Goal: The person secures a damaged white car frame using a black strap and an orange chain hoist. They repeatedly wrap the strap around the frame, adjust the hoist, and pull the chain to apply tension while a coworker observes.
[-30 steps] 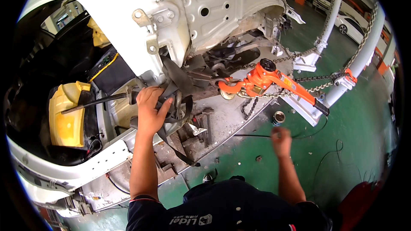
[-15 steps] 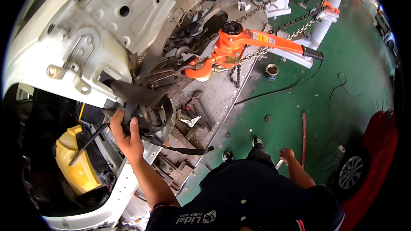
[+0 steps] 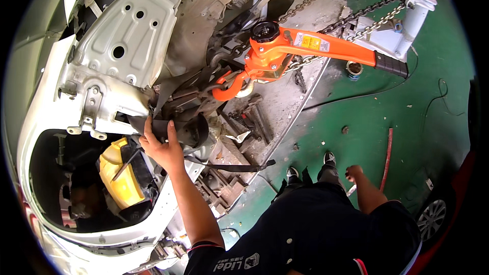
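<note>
My left hand (image 3: 162, 147) is at the car body's edge, thumb and forefinger on either side of a wide black strap (image 3: 186, 131), gripping it; the other fingers are partly hidden. The strap runs up to metal links beside the orange hook (image 3: 227, 89) of a lever chain hoist (image 3: 265, 53). A loose strap end (image 3: 239, 167) trails to the right of my hand. Lower right, my right hand (image 3: 353, 173) hangs closed near my leg. A pale, narrow piece (image 3: 351, 190) shows just below it; whether the hand holds it cannot be made out.
The stripped white car body (image 3: 91, 155) fills the left side, with a yellow part (image 3: 122, 178) inside its opening. Chains (image 3: 374, 18) run to a grey post (image 3: 415, 25). A tin (image 3: 354, 70), a red rod (image 3: 387, 158) and a dark cable (image 3: 356, 99) lie on the green floor.
The view has shifted, so the hoist and floor appear moved. My left hand stays at the strap, its thumb and forefinger now more stretched. My right hand remains low and closed.
</note>
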Demonstrator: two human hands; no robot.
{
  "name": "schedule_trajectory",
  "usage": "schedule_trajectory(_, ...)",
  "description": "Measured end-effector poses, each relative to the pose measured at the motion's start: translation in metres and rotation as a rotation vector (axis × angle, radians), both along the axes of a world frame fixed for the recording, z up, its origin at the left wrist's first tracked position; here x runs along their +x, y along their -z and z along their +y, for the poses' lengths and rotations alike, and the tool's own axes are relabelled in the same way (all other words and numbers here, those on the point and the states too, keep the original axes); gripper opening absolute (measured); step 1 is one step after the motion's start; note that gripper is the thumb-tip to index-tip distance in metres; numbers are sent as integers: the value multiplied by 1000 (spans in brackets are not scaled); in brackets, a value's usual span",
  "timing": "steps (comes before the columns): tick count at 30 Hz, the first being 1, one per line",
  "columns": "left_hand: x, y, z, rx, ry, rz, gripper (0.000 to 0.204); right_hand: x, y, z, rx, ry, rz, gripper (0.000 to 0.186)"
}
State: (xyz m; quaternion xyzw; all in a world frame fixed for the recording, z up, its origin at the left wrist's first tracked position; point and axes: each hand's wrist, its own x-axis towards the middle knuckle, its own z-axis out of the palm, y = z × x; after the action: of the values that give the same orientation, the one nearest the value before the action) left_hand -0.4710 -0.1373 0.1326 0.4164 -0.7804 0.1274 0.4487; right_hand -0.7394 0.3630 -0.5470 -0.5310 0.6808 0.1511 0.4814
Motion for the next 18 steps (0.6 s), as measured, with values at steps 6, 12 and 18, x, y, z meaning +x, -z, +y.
schedule_trajectory(6, -7, 16, -10, -56, 6, 84, 34, -90, -51, -59, -86, 1376, -394, 12)
schedule_trajectory(12, -2, 24, -5, -110, -71, 135, 31, -106, -98, -55, -152, 1752, -438, 15)
schedule_trajectory(18, -16, 20, -11, -59, -32, 237, 25, -73, 72, 44, 74, 981, -364, 19)
